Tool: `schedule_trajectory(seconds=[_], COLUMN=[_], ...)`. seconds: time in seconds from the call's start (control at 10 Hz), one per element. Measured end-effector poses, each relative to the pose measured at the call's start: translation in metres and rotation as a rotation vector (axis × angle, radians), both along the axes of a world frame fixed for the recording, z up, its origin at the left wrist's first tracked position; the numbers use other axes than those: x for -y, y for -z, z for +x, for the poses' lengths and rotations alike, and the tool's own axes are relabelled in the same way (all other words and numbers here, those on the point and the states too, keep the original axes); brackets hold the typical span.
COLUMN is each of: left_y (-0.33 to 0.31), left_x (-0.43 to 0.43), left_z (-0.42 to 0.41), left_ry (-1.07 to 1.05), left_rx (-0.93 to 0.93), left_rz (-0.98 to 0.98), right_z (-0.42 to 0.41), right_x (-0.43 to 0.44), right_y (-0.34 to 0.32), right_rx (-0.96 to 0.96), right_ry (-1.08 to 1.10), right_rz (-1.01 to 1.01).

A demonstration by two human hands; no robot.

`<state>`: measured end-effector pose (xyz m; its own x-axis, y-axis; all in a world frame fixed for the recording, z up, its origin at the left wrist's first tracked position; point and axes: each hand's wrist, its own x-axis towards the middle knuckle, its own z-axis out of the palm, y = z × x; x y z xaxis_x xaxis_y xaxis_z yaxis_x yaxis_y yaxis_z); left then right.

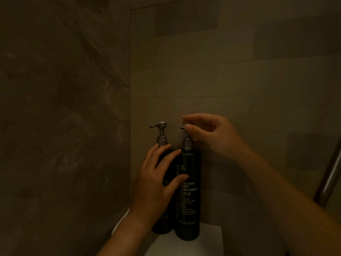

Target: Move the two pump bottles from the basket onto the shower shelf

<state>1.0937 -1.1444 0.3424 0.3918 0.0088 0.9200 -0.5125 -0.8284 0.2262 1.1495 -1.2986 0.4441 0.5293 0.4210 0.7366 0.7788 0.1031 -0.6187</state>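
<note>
**Inspector:** Report the shelf, left to right.

**Assistant:** The left bottle (162,182) stands upright near the shelf's (208,237) back left corner, against the wall junction. The left hand (158,183) lies spread over its front, fingers wide, thumb reaching across to the neighbour; it presses more than it grips. The right bottle (188,196), labelled body cleanser, stands upright just beside it, the two touching or nearly so, closer to the front edge. The right hand (212,133) pinches that bottle's pump head (183,126) between thumb and fingertips, narrow.

**Inspector:** The basket?

**Assistant:** Not in view. Both bottles appear placed; only nozzle alignment seems to remain.

**Inspector:** Hazards?

**Assistant:** Three, in my judgement. Twisting the pump could turn the whole bottle and walk its base towards the front edge. Downward pressure on the head could dispense cleanser. Tall, narrow bottles packed this close may topple together if the left hand lifts off abruptly. Light is poor; shelf wetness cannot be determined.
</note>
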Motion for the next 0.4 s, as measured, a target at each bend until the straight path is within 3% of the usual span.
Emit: schedule_trajectory(seconds=[0.4], left_y=[-0.007], left_x=[0.002], left_z=[-0.012], left_ry=[0.037], left_rx=[-0.004], left_rz=[-0.004], right_z=[-0.011], right_x=[0.009], right_y=[0.002], right_rx=[0.070], right_ry=[0.058], right_rz=[0.153])
